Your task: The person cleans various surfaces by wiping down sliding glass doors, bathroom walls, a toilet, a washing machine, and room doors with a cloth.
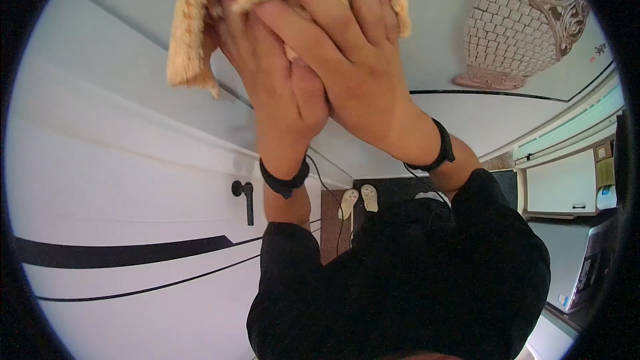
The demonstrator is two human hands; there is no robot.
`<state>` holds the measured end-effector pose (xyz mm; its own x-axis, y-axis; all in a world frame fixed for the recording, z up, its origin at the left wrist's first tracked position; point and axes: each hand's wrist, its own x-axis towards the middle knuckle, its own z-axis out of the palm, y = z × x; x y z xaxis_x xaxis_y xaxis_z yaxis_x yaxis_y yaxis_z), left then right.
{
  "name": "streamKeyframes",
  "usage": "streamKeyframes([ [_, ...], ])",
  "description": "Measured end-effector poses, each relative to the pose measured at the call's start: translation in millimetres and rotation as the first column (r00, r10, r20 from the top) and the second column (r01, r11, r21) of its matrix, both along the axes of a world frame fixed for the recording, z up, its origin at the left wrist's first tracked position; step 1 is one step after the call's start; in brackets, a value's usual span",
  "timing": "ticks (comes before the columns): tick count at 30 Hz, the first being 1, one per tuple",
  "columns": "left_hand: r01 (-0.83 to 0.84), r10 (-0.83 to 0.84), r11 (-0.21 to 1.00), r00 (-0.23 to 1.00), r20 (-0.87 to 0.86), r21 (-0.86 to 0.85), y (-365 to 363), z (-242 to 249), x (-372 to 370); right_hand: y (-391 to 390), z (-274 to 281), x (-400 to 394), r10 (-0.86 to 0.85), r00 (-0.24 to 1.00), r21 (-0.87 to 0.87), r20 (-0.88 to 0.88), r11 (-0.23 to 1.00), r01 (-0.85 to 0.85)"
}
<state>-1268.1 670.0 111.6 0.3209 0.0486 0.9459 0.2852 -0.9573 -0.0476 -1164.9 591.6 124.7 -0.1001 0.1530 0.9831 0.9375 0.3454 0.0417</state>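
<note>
A fluffy yellow-orange cloth [190, 37] is bunched up at the top of the view, partly cut off by the frame edge. My left hand [263, 67] grips it, its fingertips partly hidden in the folds. Across the cloth lie the fingers of my right hand [353, 53], curled onto it and overlapping the left hand. The two hands touch at the thumbs. Each wrist wears a black band with a thin cable running down from it.
A white door [147, 193] with a black handle [248, 201] stands at the left. A carved brick-pattern relief [510, 30] decorates the pale wall at upper right. Light shoes [369, 198] are on the floor below; a white cabinet [560, 183] is at the right.
</note>
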Motion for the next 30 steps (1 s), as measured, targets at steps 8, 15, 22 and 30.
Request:
streamKeyframes([
  [8,0.047,-0.177,0.87,0.959,-0.221,-0.491,-44,-157,14,-51,-143,29,-0.077,0.997,-0.417,0.029,0.905,0.082],
  [15,-0.035,-0.078,0.923,0.958,-0.276,-0.384,-77,-126,44,-79,-128,63,-0.081,0.996,-0.441,0.023,0.894,0.082],
  [22,0.057,-0.067,0.985,0.996,-0.055,-0.162,-87,-6,97,-79,-39,102,-0.161,0.987,-0.13,-0.022,0.979,0.157],
  [30,0.009,-0.046,0.95,0.993,-0.111,-0.312,-121,-64,134,-116,-105,155,-0.234,0.971,-0.347,0.054,0.907,0.238],
])
